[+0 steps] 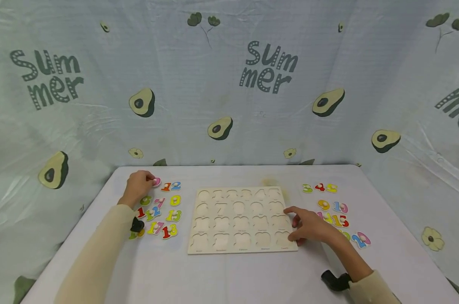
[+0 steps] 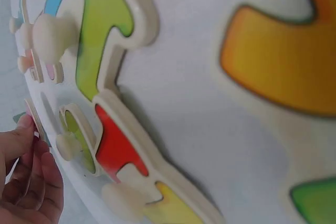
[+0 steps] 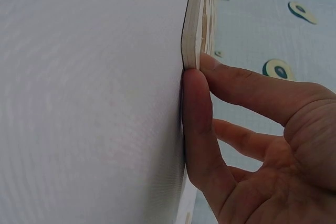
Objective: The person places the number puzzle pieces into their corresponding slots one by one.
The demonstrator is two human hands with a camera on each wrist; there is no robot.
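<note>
My left hand (image 1: 137, 184) reaches to the table's far left and pinches a pink number piece (image 1: 156, 182) between thumb and fingertips. In the left wrist view that piece (image 2: 35, 120) shows edge-on and its shape cannot be read. A wooden number puzzle board (image 1: 229, 251) lies flat in the middle, its shallow recesses showing bare wood. My right hand (image 1: 309, 226) holds the board's right edge near the front corner. The right wrist view shows thumb and a finger (image 3: 198, 103) against the edge of the board (image 3: 193, 24).
Several coloured number pieces with knobs lie left of the board, among them a green 13 (image 1: 174, 215) and a red and yellow 18 (image 1: 170, 231). More lie at the right, including a green 3 (image 1: 307, 188) and a blue and pink 20 (image 1: 361, 240). A printed cloth (image 1: 229, 63) hangs behind.
</note>
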